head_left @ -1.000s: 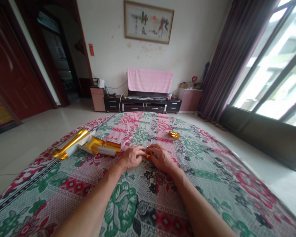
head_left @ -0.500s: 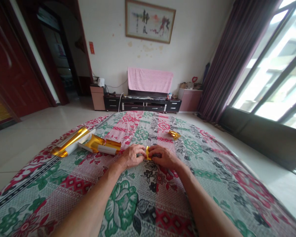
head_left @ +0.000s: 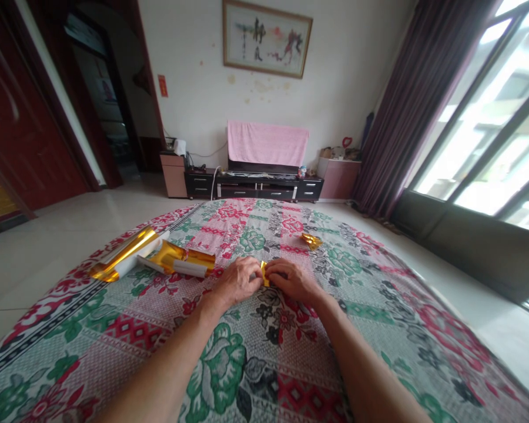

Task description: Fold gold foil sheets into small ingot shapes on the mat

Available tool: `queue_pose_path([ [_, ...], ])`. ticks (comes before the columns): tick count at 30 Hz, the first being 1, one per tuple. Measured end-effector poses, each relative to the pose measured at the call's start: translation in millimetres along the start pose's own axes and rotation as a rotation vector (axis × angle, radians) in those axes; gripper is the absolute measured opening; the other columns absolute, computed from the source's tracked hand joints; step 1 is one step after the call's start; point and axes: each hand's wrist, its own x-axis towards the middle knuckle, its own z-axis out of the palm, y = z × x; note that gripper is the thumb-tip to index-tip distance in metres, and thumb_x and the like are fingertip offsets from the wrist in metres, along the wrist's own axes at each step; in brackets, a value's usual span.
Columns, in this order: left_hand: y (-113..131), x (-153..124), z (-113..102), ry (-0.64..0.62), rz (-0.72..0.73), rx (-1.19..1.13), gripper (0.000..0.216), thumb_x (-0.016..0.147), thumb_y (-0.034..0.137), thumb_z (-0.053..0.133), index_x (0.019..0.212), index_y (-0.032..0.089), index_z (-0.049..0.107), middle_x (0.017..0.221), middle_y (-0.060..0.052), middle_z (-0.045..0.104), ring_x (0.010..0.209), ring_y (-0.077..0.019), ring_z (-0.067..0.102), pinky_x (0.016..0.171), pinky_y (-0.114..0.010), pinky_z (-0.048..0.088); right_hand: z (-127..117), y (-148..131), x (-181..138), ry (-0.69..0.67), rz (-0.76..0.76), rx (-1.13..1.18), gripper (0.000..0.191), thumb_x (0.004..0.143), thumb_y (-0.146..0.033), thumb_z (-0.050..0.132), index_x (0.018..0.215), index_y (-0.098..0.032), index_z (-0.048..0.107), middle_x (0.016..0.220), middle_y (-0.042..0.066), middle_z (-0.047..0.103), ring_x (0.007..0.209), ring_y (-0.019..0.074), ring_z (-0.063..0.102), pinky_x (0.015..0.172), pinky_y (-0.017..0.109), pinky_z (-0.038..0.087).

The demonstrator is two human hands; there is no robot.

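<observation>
Between my hands, just above or on the patterned tablecloth (head_left: 223,364), is a small piece of gold foil paper (head_left: 265,274). My left hand (head_left: 240,280) has its fingers curled against the piece's left side. On the right side, my right hand (head_left: 291,278) is closed with bent fingers on the same piece. The fingers cover much of the foil paper. A folded gold foil piece (head_left: 311,241) lies beyond my right hand. To the left rest curled gold foil sheets with white backs (head_left: 180,258), next to a longer gold foil roll (head_left: 130,249).
The round table's edge curves around the cloth. Past it stand a low black TV cabinet (head_left: 255,189) and a screen draped with a pink towel (head_left: 268,143). A purple curtain (head_left: 417,100) and windows are on the right; a red door (head_left: 26,117) is on the left.
My left fingers have shifted slightly and drawn closer together beside the small gold foil piece. My right hand stays almost in place. The other foil pieces have not moved.
</observation>
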Motion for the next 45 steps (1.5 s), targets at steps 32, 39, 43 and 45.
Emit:
queue_pose_path([
  [32, -3, 0, 3, -0.076, 0.068, 0.155, 0.028, 0.077, 0.021, 0.049, 0.103, 0.017, 0.059, 0.110, -0.009, 0.056, 0.103, -0.0227, 0.050, 0.091, -0.037, 0.039, 13, -4, 1, 0.016, 0.131, -0.289, 0.029, 0.077, -0.018, 0.048, 0.104, -0.021, 0.058, 0.105, 0.006, 0.052, 0.094, 0.0170, 0.048, 0.086, 0.031, 0.037],
  [39, 1, 0, 0, -0.086, 0.069, 0.208, 0.028, 0.078, 0.020, 0.047, 0.103, 0.017, 0.058, 0.111, -0.010, 0.056, 0.103, -0.0236, 0.049, 0.090, -0.038, 0.040, 14, -4, 1, 0.004, 0.157, -0.316, 0.035, 0.078, -0.019, 0.047, 0.112, -0.021, 0.054, 0.108, 0.007, 0.050, 0.098, 0.0179, 0.046, 0.089, 0.032, 0.035],
  [43, 2, 0, -1, -0.091, 0.063, 0.220, 0.029, 0.078, 0.021, 0.047, 0.104, 0.017, 0.057, 0.111, -0.009, 0.055, 0.101, -0.0231, 0.049, 0.090, -0.037, 0.040, 14, -6, 0, 0.022, 0.132, -0.302, 0.034, 0.077, -0.018, 0.048, 0.110, -0.021, 0.054, 0.107, 0.007, 0.051, 0.098, 0.0181, 0.047, 0.089, 0.033, 0.036],
  [45, 1, 0, 0, -0.093, 0.058, 0.215, 0.028, 0.077, 0.020, 0.048, 0.103, 0.017, 0.057, 0.111, -0.008, 0.055, 0.102, -0.0221, 0.049, 0.090, -0.036, 0.040, 15, -7, -2, 0.087, 0.097, -0.277, 0.033, 0.076, -0.016, 0.049, 0.108, -0.019, 0.055, 0.107, 0.007, 0.051, 0.098, 0.0180, 0.047, 0.089, 0.033, 0.037],
])
